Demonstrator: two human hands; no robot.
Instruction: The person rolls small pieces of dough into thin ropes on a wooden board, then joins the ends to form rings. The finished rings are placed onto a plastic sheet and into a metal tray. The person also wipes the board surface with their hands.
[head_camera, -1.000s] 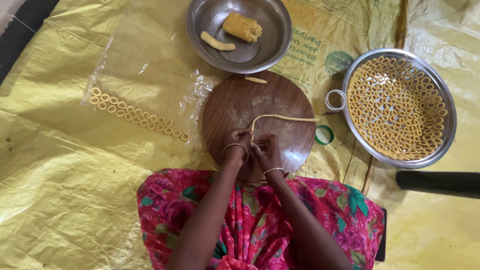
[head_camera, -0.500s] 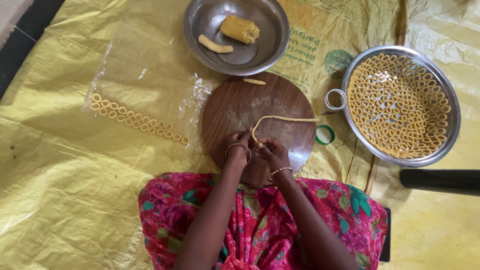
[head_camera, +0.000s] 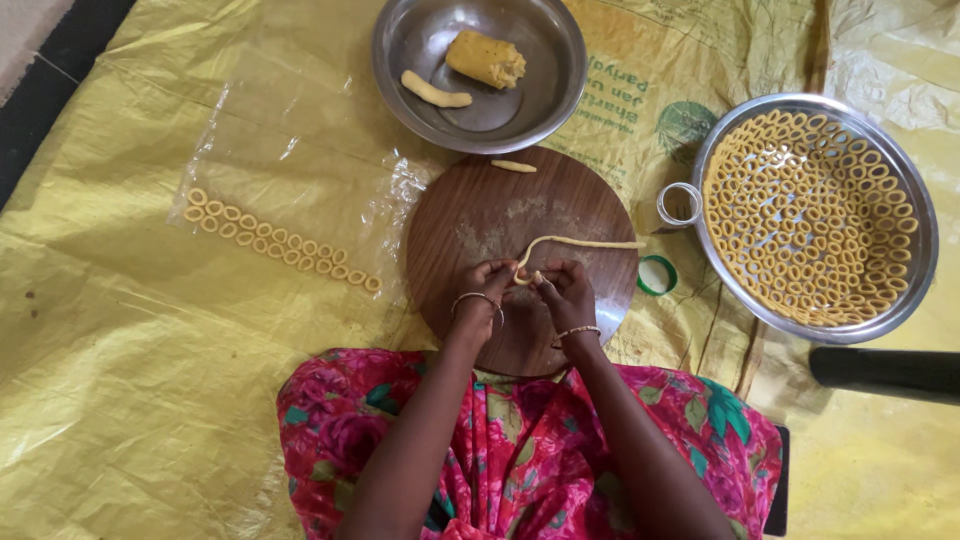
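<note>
A thin rope of yellow dough (head_camera: 580, 242) lies across the round wooden board (head_camera: 480, 215), curving toward me. My left hand (head_camera: 484, 288) and my right hand (head_camera: 565, 291) meet at its near end, and the fingers of both pinch that end together. Each wrist wears bangles. A small scrap of dough (head_camera: 513, 166) rests at the board's far edge.
A steel bowl (head_camera: 545, 85) beyond the board holds a dough lump (head_camera: 486, 58) and a short dough roll (head_camera: 434, 91). Dough rings (head_camera: 275, 240) sit in rows on clear plastic at left. A steel pan (head_camera: 915, 260) at right holds several rings. A small green ring (head_camera: 657, 275) lies beside the board.
Both hands stay at the rope's near end, working it with small finger movements. The camera view has drifted slightly. Nothing else has moved.
</note>
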